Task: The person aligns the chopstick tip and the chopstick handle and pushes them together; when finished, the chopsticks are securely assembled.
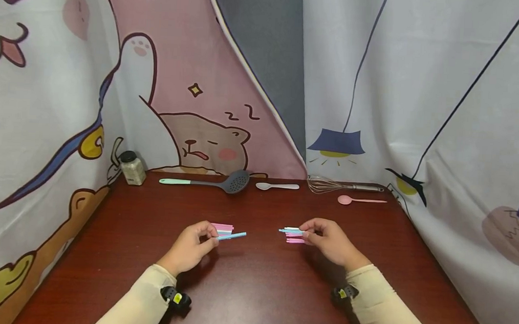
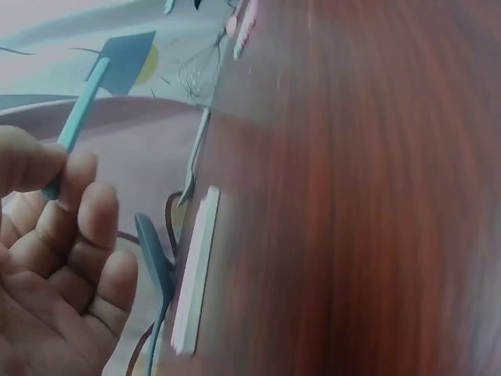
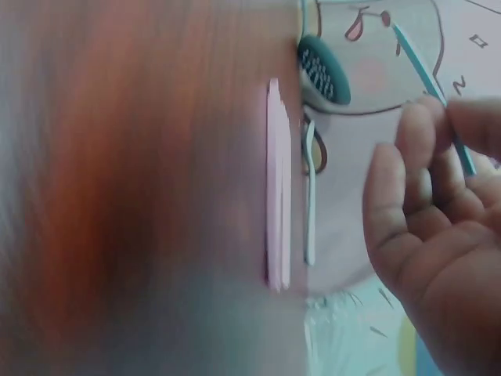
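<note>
Slim blue plastic-looking stick (image 1: 237, 236) pinched in left hand (image 1: 190, 246), blue twin (image 1: 290, 231) pinched in right hand (image 1: 333, 241). Likely mid-carry; placing needs level lowering.

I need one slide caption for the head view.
Left hand pinches one blue stick, right hand another blue stick, above a reddish-brown table.

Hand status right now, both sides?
Left hand: closed, pinching a blue stick between thumb and fingers.
Right hand: closed, pinching another blue stick between thumb and fingers.
</note>
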Available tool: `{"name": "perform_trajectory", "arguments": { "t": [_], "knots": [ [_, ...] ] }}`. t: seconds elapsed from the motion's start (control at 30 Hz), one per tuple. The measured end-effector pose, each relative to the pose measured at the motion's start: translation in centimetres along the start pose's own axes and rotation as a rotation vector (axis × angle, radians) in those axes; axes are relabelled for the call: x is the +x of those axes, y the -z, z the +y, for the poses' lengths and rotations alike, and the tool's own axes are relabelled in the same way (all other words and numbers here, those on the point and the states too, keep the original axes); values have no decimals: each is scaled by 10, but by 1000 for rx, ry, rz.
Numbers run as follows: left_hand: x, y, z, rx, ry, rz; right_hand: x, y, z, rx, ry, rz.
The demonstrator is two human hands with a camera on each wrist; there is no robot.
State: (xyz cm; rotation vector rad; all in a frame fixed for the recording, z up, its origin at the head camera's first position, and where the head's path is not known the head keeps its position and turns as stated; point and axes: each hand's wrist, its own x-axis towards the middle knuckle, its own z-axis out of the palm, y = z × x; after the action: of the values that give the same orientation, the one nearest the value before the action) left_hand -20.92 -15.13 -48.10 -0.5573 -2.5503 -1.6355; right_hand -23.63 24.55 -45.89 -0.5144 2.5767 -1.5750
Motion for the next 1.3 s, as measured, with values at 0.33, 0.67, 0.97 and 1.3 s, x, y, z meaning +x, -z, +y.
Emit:
{"name": "perform_trajectory", "arguments": {
  "t": [0.33,0.67,0.97,1.3],
  "knots": [
    [3,-27,5,-317,136,112,-4,-38,-2,626,-180,115],
    [13,-56,4,-589,235,227,-1,-67,3,872,-265,149],
    [10,-76,3,-584,261,201,-4,-81,11,969,-267,191],
    [3,-75,4,-529,254,189,-6,-78,14,994,-199,107]
  ]
}}
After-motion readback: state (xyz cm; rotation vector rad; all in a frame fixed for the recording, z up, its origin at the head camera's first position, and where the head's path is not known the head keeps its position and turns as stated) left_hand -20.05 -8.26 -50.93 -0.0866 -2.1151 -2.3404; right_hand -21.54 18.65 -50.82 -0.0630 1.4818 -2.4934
